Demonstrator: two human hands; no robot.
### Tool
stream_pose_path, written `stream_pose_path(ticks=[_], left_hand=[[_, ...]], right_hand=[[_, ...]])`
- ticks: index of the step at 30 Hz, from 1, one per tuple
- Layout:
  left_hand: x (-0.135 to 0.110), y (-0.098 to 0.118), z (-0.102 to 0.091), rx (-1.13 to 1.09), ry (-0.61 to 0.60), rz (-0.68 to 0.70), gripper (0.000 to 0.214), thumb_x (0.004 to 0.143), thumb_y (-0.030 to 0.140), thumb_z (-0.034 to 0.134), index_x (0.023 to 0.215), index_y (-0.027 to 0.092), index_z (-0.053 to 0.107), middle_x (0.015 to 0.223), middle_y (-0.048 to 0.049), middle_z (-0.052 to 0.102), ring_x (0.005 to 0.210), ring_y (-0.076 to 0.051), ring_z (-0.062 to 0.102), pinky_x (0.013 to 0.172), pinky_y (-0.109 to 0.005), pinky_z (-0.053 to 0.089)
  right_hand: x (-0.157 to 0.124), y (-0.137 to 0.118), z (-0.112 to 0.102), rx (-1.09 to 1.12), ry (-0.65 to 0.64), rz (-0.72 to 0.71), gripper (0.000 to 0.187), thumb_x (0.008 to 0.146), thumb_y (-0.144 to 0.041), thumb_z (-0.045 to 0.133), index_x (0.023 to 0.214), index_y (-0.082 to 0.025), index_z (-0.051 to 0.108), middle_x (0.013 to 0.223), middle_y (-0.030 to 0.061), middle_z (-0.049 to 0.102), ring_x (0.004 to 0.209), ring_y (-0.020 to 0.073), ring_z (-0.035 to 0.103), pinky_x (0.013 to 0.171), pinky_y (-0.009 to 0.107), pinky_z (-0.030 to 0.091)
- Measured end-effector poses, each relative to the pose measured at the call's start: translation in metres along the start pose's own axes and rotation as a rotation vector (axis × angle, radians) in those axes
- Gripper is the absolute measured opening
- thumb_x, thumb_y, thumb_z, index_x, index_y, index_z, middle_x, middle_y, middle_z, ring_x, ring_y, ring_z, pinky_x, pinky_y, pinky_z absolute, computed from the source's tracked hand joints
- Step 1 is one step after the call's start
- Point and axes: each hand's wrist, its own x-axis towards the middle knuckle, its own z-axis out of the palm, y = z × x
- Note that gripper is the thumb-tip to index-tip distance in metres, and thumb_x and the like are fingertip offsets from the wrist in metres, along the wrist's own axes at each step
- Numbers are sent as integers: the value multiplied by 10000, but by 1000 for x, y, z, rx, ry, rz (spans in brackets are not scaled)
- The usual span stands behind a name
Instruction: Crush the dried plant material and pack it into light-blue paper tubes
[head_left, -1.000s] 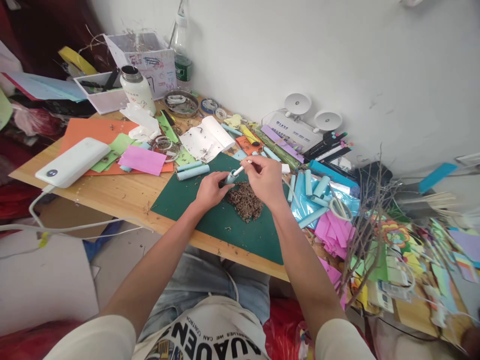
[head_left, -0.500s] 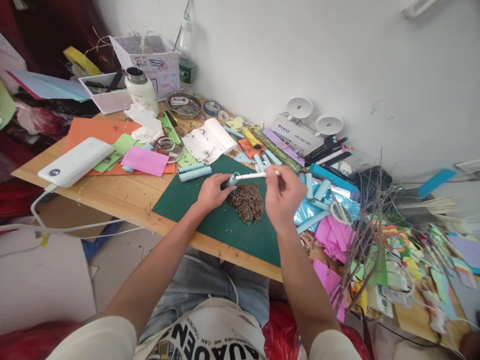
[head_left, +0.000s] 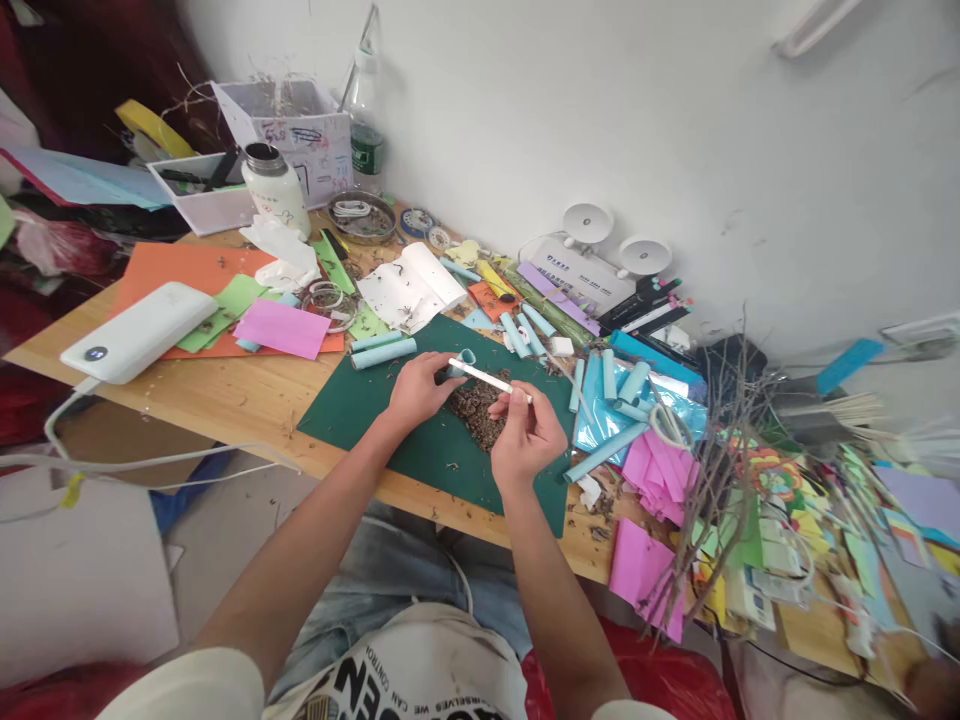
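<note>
My left hand (head_left: pixel 417 388) is closed around a small light blue paper tube (head_left: pixel 463 362), held upright on the green cutting mat (head_left: pixel 360 405). My right hand (head_left: pixel 525 435) pinches the near end of a thin white stick (head_left: pixel 484 377) whose far tip points at the tube's mouth. A heap of brown dried plant bits (head_left: pixel 477 412) lies on the mat between my hands.
More blue paper tubes (head_left: pixel 384 351) lie on and beside the mat. Coloured paper sheets, a white power bank (head_left: pixel 139 331), a white bottle (head_left: pixel 276 190), marker pens (head_left: pixel 645 305), scissors (head_left: pixel 671 425) and bare twigs (head_left: pixel 724 450) crowd the wooden desk by the wall.
My right hand pulled the white stick out of the tube, swung right, then came back toward me over the heap. My left hand kept hold of the tube.
</note>
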Motion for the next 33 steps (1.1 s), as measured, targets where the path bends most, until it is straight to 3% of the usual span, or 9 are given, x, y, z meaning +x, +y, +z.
stream_pose_path(ticks=[7, 11, 17, 23, 28, 33], left_hand=[[1, 1, -1, 4, -11, 14, 270, 833, 310, 729, 1083, 209, 736, 863, -39, 684, 774, -187, 611, 702, -286, 476], [1, 0, 0, -2, -8, 24, 273, 832, 314, 729, 1084, 211, 738, 860, -36, 686, 786, -190, 616, 708, -287, 483], [2, 0, 0, -23, -1, 18, 271, 818, 304, 737, 1070, 203, 743, 879, -34, 698, 766, -181, 612, 703, -284, 474], [2, 1, -1, 19, -11, 12, 277, 813, 309, 747, 1068, 203, 744, 850, -33, 684, 767, -184, 599, 695, -285, 448], [2, 2, -2, 25, -4, 28, 257, 822, 316, 737, 1050, 197, 745, 843, -32, 685, 765, -181, 588, 690, -284, 431], [2, 1, -2, 24, -14, 53, 245, 827, 320, 730, 1040, 199, 740, 838, -31, 677, 760, -185, 580, 685, -289, 426]], right_hand=[[-3, -5, -7, -55, 115, 6, 276, 955, -421, 572, 943, -167, 679, 710, 14, 666, 543, 126, 650, 529, 264, 559], [2, -8, -12, -68, 112, -31, 262, 957, -418, 566, 944, -180, 676, 701, 9, 650, 536, 126, 636, 508, 260, 535], [19, -12, -12, -213, -126, -86, 286, 978, -419, 519, 944, -193, 692, 733, 22, 651, 593, 137, 642, 601, 277, 529], [57, -30, -7, -331, -200, -126, 313, 983, -434, 488, 933, -194, 682, 727, 37, 643, 598, 159, 595, 591, 293, 454], [89, -34, 12, -389, -531, -134, 250, 941, -345, 538, 822, -197, 700, 641, 14, 640, 572, 157, 567, 611, 295, 425], [100, -28, 21, -438, -779, -169, 222, 885, -217, 554, 732, -186, 711, 610, 7, 642, 599, 156, 574, 639, 285, 409]])
